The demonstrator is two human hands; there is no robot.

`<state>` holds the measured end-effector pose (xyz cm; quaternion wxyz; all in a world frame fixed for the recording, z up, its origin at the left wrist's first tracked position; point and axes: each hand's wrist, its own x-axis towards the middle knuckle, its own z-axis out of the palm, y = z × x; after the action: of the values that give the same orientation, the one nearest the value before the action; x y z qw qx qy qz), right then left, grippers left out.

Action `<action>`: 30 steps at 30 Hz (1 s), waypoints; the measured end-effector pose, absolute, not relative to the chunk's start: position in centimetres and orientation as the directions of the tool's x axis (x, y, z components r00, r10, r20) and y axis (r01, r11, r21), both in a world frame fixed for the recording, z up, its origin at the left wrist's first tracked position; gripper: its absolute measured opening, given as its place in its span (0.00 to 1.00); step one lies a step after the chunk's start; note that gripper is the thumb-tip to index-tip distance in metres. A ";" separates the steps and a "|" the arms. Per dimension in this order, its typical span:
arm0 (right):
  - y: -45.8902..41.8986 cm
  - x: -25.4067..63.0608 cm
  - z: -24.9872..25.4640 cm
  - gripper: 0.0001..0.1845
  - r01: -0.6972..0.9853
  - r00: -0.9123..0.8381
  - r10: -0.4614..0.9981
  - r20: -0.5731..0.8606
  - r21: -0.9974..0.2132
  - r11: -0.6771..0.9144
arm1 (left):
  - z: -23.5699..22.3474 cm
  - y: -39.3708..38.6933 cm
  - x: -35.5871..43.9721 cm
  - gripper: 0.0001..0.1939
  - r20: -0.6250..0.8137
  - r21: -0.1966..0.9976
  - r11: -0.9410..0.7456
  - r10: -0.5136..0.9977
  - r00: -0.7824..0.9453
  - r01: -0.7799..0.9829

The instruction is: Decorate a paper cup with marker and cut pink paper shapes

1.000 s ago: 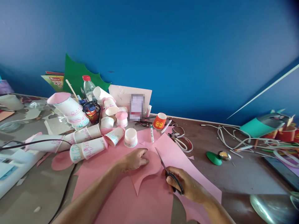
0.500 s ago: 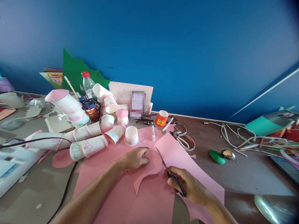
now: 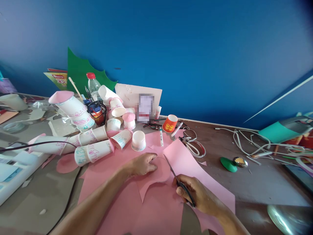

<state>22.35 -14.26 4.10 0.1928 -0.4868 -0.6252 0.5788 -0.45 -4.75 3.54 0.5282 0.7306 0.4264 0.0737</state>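
Note:
My left hand (image 3: 144,164) pinches a piece of pink paper (image 3: 160,171) between thumb and fingers. The piece has a curved outline and a pointed tail hanging toward me. Black-handled scissors (image 3: 187,192) are gripped in my right hand (image 3: 192,194), their blades pointing up and left along the right edge of that piece. Whether the blades are fully closed cannot be made out. Beneath both hands lie large pink sheets (image 3: 205,182), one with a curved cut-out near the front. Just beyond my left hand stands a white paper cup (image 3: 138,141).
Several decorated paper cups (image 3: 94,151) lie at left, some joined with pink cones. A red cup (image 3: 170,124), a marker (image 3: 161,137) and a bottle (image 3: 93,85) stand or lie behind. White cables (image 3: 244,143) and a green disc (image 3: 228,164) are at right. A black cable (image 3: 70,192) crosses at left.
The view has shifted slightly, so the scene sits a little further right. Both hands, the scissors and the pink piece keep nearly the same positions.

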 end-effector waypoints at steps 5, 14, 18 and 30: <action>-14.3 22.4 4.1 0.28 0.415 -0.451 0.825 -0.340 -0.898 -0.144 | 3.6 -4.8 -0.6 0.06 -0.362 0.838 -0.063 0.678 0.640 0.542; -14.3 22.4 3.9 0.28 0.391 -0.466 0.814 -0.348 -0.906 -0.163 | 3.2 -4.5 -0.7 0.07 -0.343 0.827 -0.114 0.674 0.654 0.551; -14.3 22.2 4.1 0.28 0.400 -0.459 0.820 -0.342 -0.904 -0.153 | 3.0 -4.4 -0.7 0.06 -0.349 0.828 -0.109 0.668 0.657 0.551; -14.3 22.7 4.1 0.21 0.478 -0.470 0.815 -0.339 -0.874 -0.088 | 2.8 -4.2 -1.0 0.04 -0.345 0.828 -0.135 0.643 0.684 0.544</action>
<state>22.75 -14.32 4.06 0.1533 -0.4915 -0.6576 0.5500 -0.98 -4.25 2.84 0.5261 0.7518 0.3947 0.0470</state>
